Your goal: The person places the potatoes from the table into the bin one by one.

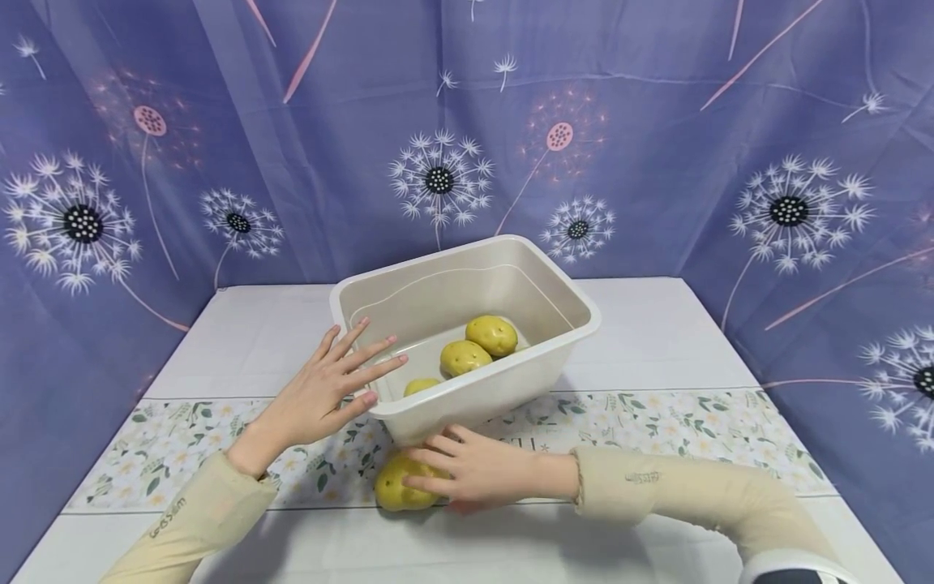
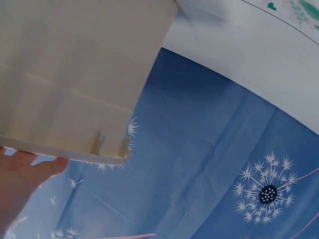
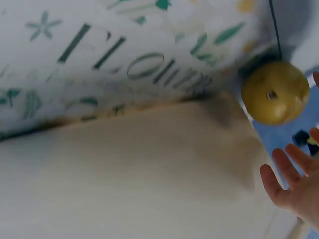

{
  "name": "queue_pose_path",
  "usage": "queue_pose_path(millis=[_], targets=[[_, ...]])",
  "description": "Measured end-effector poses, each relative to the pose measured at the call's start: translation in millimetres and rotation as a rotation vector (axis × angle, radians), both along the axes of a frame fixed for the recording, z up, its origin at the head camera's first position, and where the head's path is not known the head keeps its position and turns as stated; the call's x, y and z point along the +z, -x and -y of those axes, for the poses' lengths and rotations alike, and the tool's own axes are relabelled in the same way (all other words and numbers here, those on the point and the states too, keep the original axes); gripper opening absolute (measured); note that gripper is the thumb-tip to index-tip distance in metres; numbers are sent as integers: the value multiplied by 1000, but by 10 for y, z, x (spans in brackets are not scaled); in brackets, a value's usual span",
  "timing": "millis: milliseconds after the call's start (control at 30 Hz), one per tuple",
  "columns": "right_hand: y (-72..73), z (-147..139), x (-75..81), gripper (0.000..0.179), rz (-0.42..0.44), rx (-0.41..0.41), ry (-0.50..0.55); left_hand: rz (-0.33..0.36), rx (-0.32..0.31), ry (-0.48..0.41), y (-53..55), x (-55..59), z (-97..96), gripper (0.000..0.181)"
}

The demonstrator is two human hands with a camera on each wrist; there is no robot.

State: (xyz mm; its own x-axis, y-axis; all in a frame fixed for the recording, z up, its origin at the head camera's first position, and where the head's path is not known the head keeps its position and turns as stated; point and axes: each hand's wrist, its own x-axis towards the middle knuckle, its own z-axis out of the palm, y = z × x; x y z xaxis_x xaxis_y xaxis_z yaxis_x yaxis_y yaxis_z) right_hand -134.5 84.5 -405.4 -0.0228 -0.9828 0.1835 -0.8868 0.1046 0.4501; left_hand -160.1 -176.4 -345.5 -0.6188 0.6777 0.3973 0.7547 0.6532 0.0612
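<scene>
In the head view a large pale plastic tub [image 1: 474,405] stands tilted, its front left corner nearest the hands. Several yellow potatoes lie inside, among them one potato [image 1: 492,335] and another potato [image 1: 464,357]. My left hand [image 1: 321,397] has its fingers spread over the left rim; the left wrist view shows its thumb [image 2: 52,169] against the rim. In front of the tub my right hand [image 1: 481,470] holds a yellow potato [image 1: 394,485], its fingers lying over the right side and hiding part of it. The right wrist view shows this potato [image 3: 275,93] beside the tub's corner.
A white tablecloth [image 1: 270,324] with a floral band [image 1: 679,422] covers the table. Blue curtains [image 1: 350,146] with dandelion prints stand behind and on both sides. At the bottom right, a white rounded object [image 1: 791,561] sits by the right sleeve.
</scene>
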Motion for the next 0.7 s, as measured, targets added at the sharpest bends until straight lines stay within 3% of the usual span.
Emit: queue_pose_path(millis=[200, 700], targets=[[5, 77, -129, 52, -81, 9, -54, 10, -1, -8, -1, 3, -7, 43], [64, 166, -295, 42, -91, 6, 5, 22, 11, -10, -10, -7, 0, 50]])
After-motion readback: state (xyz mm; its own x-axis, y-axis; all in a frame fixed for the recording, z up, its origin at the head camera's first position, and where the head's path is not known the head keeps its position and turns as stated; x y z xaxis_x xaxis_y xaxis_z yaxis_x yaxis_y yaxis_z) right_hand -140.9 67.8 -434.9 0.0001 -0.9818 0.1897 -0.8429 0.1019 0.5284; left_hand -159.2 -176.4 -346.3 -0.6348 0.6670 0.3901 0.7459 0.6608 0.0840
